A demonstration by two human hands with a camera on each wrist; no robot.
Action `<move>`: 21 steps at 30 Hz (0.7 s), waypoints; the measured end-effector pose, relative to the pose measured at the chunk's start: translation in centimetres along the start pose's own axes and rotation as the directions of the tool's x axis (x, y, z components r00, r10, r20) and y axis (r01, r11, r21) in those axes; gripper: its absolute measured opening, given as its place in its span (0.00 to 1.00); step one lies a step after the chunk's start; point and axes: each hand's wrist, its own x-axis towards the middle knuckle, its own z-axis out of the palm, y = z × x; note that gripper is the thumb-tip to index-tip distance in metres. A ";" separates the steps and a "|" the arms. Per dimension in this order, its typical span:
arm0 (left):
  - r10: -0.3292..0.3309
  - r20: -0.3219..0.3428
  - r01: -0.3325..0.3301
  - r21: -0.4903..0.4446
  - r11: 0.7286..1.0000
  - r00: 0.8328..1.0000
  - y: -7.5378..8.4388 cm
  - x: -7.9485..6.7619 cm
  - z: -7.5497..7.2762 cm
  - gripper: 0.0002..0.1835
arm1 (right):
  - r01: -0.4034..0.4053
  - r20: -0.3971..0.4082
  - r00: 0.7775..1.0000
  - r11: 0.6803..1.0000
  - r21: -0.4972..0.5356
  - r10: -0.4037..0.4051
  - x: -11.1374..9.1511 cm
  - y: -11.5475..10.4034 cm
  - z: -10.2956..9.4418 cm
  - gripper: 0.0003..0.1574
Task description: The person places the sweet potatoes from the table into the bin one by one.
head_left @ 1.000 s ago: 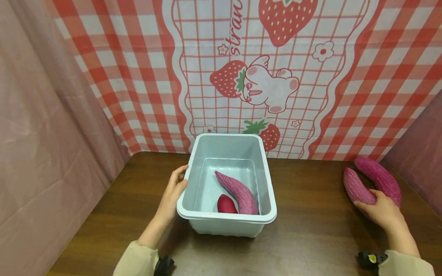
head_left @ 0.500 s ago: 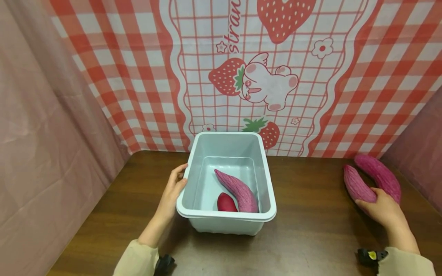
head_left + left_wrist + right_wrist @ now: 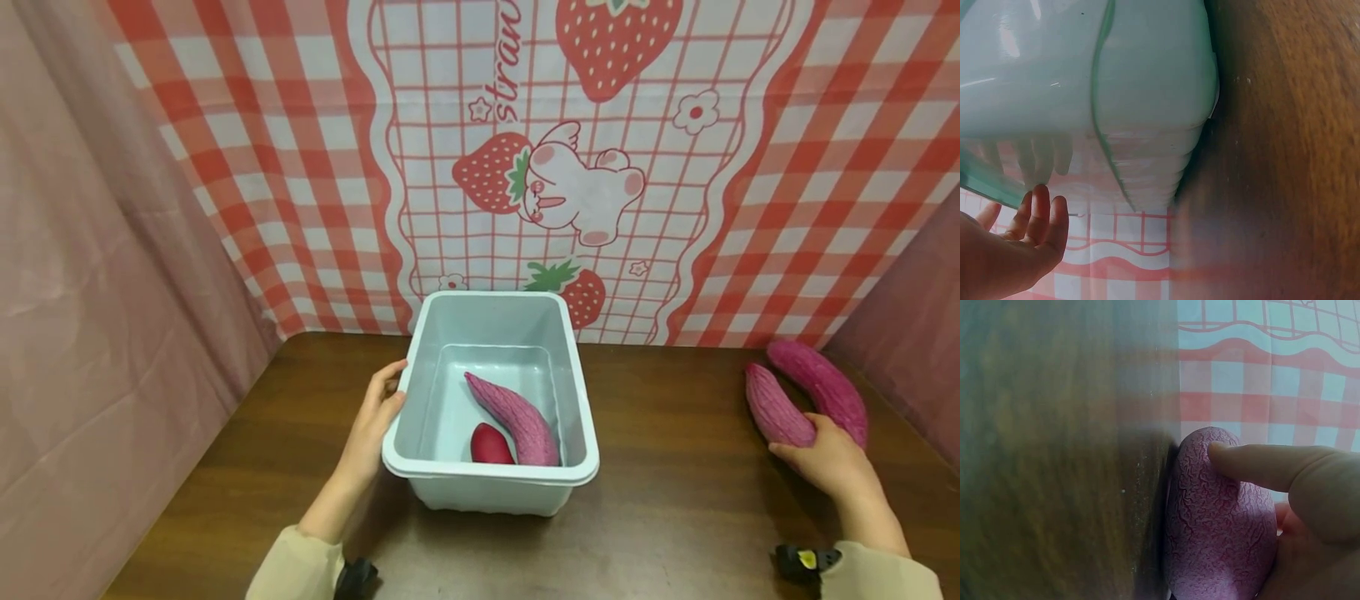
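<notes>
At the right of the table my right hand [image 3: 832, 462] grips a wrinkled purple vegetable [image 3: 778, 408] that tapers to a pointed far end. In the right wrist view the thumb presses on the top of this wrinkled vegetable [image 3: 1216, 512], with the fingers mostly hidden behind it. My left hand [image 3: 371, 425] touches the left side of a pale grey-blue plastic tub [image 3: 491, 477] near its rim. The left wrist view has its fingers [image 3: 1039, 215] loosely bent, fingertips at the outer wall. Inside the tub lie a curved, wrinkled purple vegetable [image 3: 517, 421] and a smaller dark red one [image 3: 491, 444].
Beyond the right hand, a second curved magenta vegetable [image 3: 821, 383] lies beside the gripped one. The brown wooden table [image 3: 667, 467] ends at a checked strawberry-print cloth [image 3: 300, 208] behind. A pink curtain [image 3: 97, 317] hangs along the left.
Both hands and the vegetables have kept their places. Only the head view has shifted very slightly.
</notes>
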 end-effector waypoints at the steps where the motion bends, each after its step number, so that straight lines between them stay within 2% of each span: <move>1: 0.000 0.000 0.000 -0.001 1.000 1.000 0.0 0.0 0.0 0.22 | -0.002 0.002 1.000 1.000 0.001 0.002 0.0 0.0 0.0 0.45; 13: 0.009 0.005 -0.009 -0.003 1.000 1.000 0.0 0.0 0.0 0.22 | -0.024 0.019 1.000 1.000 -0.016 0.024 -0.1 -0.1 0.1 0.48; 21: 0.020 0.003 -0.020 0.005 1.000 1.000 0.0 -0.1 0.0 0.22 | -0.026 -0.001 1.000 0.999 -0.020 0.026 -0.3 -0.6 0.0 0.47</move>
